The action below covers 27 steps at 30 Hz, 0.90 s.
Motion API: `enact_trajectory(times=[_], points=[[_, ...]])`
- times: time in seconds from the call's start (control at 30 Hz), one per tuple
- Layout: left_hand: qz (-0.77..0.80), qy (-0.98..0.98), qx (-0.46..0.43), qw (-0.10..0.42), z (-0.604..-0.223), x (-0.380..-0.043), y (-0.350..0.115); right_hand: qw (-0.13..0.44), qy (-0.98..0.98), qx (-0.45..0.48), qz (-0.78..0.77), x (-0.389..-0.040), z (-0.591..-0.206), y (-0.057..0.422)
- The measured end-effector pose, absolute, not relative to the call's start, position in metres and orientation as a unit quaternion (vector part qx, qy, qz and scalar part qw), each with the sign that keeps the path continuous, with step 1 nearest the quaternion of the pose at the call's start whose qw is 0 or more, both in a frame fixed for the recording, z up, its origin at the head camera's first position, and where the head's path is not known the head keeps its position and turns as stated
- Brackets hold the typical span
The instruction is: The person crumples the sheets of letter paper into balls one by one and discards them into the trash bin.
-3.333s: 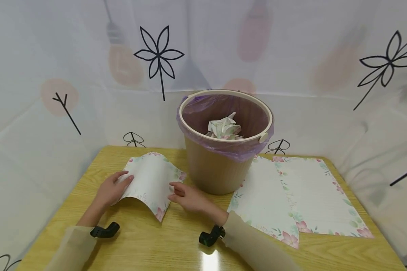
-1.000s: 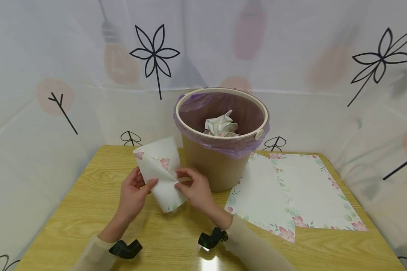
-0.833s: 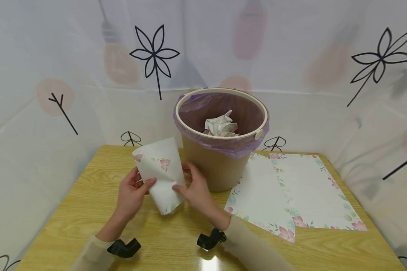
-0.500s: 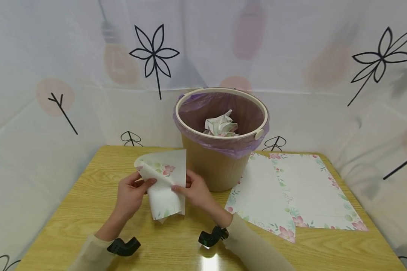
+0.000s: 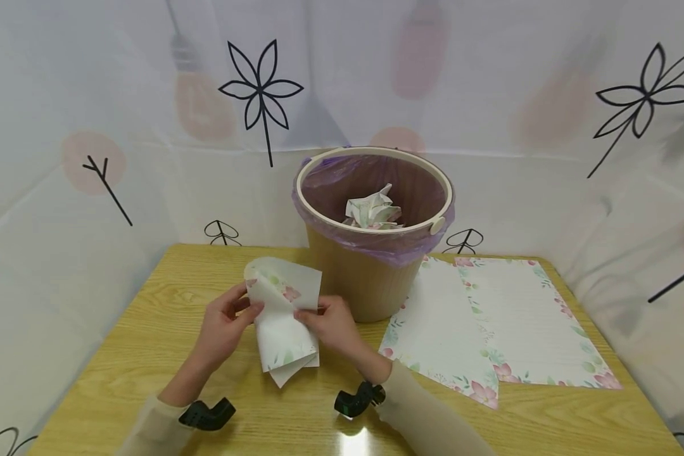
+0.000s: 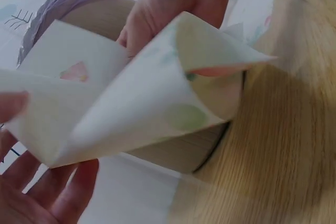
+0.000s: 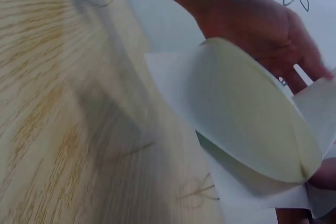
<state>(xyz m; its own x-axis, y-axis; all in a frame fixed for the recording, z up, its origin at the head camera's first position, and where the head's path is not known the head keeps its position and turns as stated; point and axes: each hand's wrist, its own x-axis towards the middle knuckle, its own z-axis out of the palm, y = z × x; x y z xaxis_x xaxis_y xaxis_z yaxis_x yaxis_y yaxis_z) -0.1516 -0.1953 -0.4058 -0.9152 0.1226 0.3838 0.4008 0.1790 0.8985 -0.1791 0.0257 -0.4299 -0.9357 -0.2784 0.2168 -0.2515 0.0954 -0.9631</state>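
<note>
A sheet of white paper with a printed flower border [image 5: 285, 329] is held up over the table, curled and folded into a loose roll. My left hand [image 5: 223, 323] pinches its left side, thumb in front and fingers behind. On the other side my right hand [image 5: 333, 326] pinches it, thumb on the front face. In the left wrist view the rolled paper [image 6: 136, 98] opens like a cone toward the table. The right wrist view shows the same paper [image 7: 252, 108] from its hollow end, with most of the right hand's fingers out of sight.
Behind the hands stands a beige bin [image 5: 348, 272] with a purple liner [image 5: 399, 250], crumpled paper [image 5: 370, 209] inside. Two flat flower-bordered sheets, a nearer sheet [image 5: 439, 329] and a farther sheet [image 5: 536, 316], overlap on the wooden table [image 5: 273, 418] to the right. A patterned cloth [image 5: 148, 76] hangs behind.
The paper has gone from lying bowed on the table to being lifted and folded over. Both hands have turned it lower and slightly right in the last second. Bin and flat sheets stay put.
</note>
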Motion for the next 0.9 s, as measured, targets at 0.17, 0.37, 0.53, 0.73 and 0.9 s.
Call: enact_trajectory(times=[0.17,0.37,0.53,0.73,0.9], points=[[-0.623,-0.751,-0.212,0.06,-0.398,-0.151,-0.202,-0.051,0.766,-0.196,-0.61,-0.179,-0.428,0.026],[-0.626,-0.743,-0.237,-0.018,-0.393,-0.153,-0.207,-0.082,0.765,-0.204,-0.606,-0.182,-0.429,0.026],[-0.624,-0.743,-0.207,-0.125,-0.396,-0.153,-0.209,-0.059,0.732,-0.178,-0.656,-0.184,-0.429,0.028],[-0.645,-0.74,-0.143,-0.127,-0.398,-0.154,-0.205,-0.008,0.711,-0.176,-0.681,-0.186,-0.428,0.032],[-0.665,-0.732,-0.121,-0.091,-0.399,-0.154,-0.206,0.097,0.619,-0.198,-0.754,-0.185,-0.425,0.037]])
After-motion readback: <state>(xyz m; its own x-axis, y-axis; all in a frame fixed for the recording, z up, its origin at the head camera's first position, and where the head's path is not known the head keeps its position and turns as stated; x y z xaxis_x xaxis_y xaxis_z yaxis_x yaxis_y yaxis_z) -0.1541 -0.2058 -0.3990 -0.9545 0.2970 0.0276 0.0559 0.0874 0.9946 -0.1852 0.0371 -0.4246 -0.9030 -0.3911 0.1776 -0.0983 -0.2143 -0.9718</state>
